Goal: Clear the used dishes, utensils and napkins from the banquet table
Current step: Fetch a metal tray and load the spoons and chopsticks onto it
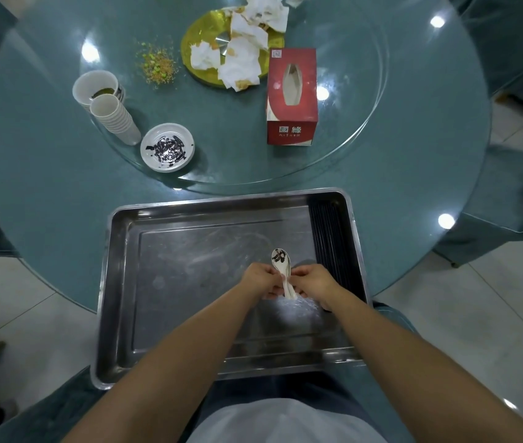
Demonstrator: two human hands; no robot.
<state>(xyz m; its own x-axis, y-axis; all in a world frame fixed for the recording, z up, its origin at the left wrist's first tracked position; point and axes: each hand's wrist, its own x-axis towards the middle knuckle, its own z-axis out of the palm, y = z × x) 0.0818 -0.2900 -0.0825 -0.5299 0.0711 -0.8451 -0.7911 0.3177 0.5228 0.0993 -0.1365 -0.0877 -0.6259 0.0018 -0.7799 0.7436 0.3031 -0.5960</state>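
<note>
A steel tray sits at the near edge of the round table. Over its right half, my left hand and my right hand both pinch the handle of a white ceramic spoon with a dark pattern in its bowl. Black chopsticks lie along the tray's right side. On the glass turntable stand a small white dish holding dark seed shells, stacked paper cups and crumpled napkins on a gold plate.
A red tissue box stands upright on the turntable. Food crumbs are scattered near the gold plate. Teal-covered chairs surround the table on both sides.
</note>
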